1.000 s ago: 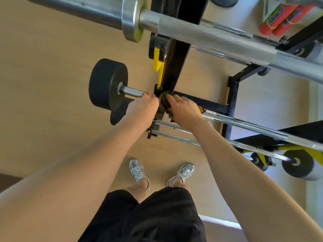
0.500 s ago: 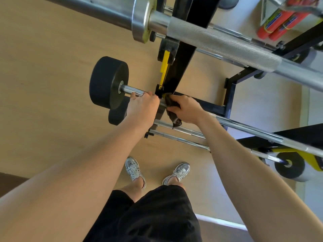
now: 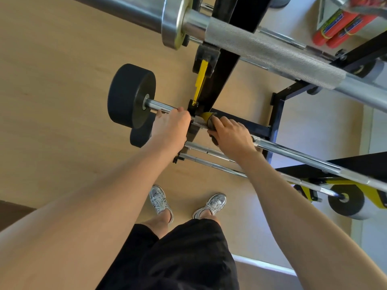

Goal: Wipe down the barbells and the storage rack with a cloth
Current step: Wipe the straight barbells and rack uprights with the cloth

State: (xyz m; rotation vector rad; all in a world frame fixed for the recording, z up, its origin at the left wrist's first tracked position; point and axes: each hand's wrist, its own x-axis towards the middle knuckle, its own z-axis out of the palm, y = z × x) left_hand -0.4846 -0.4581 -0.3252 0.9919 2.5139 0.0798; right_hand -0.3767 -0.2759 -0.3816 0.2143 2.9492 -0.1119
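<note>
Our right hand [image 3: 230, 135] has slid rightward along the bar [image 3: 293, 153], fingers curled round the cloth [image 3: 210, 123]. Our left hand [image 3: 169, 130] grips the bar just beside it.

Black rack [image 3: 229, 53] with a yellow strip [image 3: 200, 80]; beside it a black weight [image 3: 130, 95], the top silver bar [image 3: 272, 53] cross-hatched; red tubes [image 3: 335, 28] beyond it; tan floor [image 3: 52, 91].

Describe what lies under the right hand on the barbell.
A dark cloth, gripped around the barbell by the right hand; only the cloth's edges show, ahead of and below the hand. The stretch of bar beneath is covered.
</note>
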